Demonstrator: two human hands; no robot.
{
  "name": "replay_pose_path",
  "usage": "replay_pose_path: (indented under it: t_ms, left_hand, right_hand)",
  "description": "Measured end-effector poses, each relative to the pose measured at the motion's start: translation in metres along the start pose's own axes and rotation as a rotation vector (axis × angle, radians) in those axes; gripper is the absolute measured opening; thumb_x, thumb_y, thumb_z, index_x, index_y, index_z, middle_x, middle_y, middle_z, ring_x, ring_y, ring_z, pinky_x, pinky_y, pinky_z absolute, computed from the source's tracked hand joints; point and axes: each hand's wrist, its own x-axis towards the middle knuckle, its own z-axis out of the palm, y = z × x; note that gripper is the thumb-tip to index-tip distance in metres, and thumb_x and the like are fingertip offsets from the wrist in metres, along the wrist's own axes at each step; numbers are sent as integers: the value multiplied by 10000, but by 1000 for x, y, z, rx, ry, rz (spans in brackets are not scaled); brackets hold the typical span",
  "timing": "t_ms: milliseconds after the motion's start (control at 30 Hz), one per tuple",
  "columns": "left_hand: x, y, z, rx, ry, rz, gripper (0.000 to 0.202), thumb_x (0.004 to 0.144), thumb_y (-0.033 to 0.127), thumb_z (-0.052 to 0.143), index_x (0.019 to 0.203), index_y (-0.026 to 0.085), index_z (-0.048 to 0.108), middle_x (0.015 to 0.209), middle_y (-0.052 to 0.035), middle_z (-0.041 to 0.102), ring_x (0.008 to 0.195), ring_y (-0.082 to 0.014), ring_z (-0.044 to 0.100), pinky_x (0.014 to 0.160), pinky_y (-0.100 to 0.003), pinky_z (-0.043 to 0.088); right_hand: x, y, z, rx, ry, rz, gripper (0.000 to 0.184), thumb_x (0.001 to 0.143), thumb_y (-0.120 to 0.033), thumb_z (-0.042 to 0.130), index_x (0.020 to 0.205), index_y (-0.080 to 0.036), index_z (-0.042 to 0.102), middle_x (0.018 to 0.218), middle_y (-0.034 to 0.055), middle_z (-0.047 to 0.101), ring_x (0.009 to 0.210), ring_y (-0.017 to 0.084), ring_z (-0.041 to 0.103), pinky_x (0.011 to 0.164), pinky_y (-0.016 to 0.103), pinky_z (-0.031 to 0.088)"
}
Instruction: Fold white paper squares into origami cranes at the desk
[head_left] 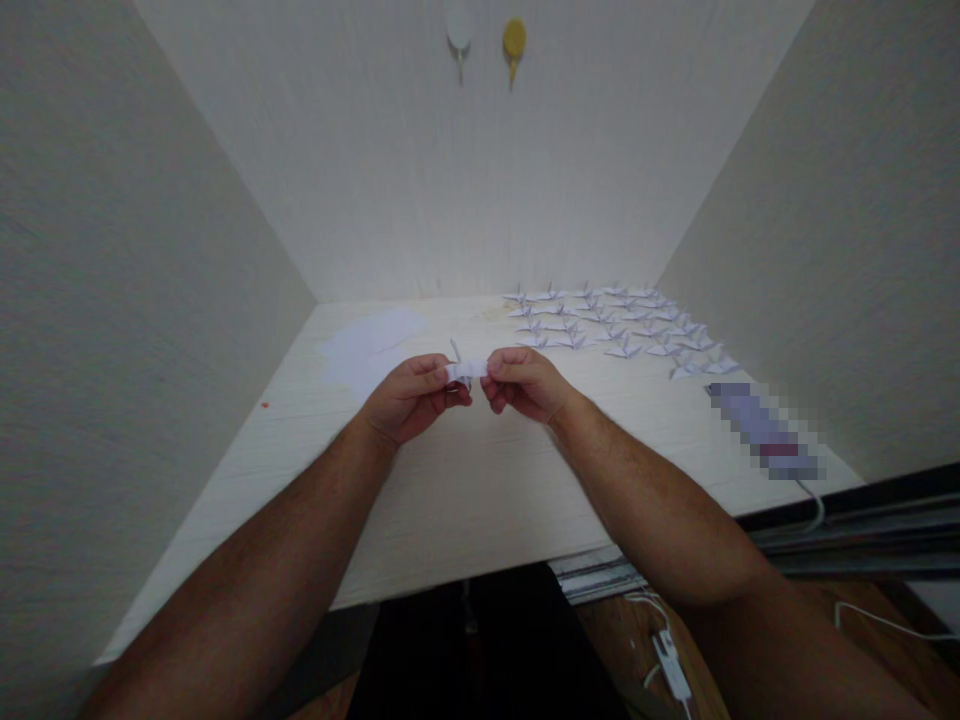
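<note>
Between my two hands, above the middle of the table, is a small white folded paper crane (468,371) with its wings spread sideways. My left hand (411,395) pinches one wing between thumb and fingers. The other wing is pinched by my right hand (525,384). A thin paper point sticks up near the left fingers. Rows of similar white paper cranes (611,335) stand on the table behind and to the right of my right hand. Beyond my left hand lie loose white paper sheets (371,345).
A pale wooden table (457,500) sits between walls at the back and both sides. A blurred-out flat device (761,430) with a cable lies at the right edge. Two hooks, one white (458,32) and one yellow (514,38), hang on the wall. A power strip (671,665) is on the floor.
</note>
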Motion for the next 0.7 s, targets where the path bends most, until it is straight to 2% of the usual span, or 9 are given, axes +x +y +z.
replay_pose_path:
  t_ms: [200, 400, 700]
  left_hand:
    - [-2, 2, 2, 14, -38, 21, 253, 631, 336, 817, 690, 149, 657, 678, -46, 668, 632, -154, 638, 663, -295, 534]
    - [-1, 2, -2, -3, -66, -29, 261, 675, 333, 790, 689, 141, 613, 696, -65, 686, 615, -179, 664, 601, -306, 548]
    - [0, 4, 0, -3, -68, -15, 234, 695, 262, 775, 680, 135, 579, 657, -35, 667, 523, -127, 623, 512, -239, 532]
  right_hand:
    - [-2, 1, 1, 32, -46, 6, 346, 621, -390, 801, 679, -148, 561, 606, -7, 640, 471, 99, 573, 422, 211, 499]
    - [0, 3, -2, 50, -38, -21, 339, 636, -381, 800, 681, -146, 558, 623, -6, 644, 490, 102, 585, 431, 212, 510]
    - [0, 4, -4, 45, -56, -47, 317, 655, -361, 794, 676, -142, 567, 616, -9, 648, 475, 96, 587, 431, 203, 510]
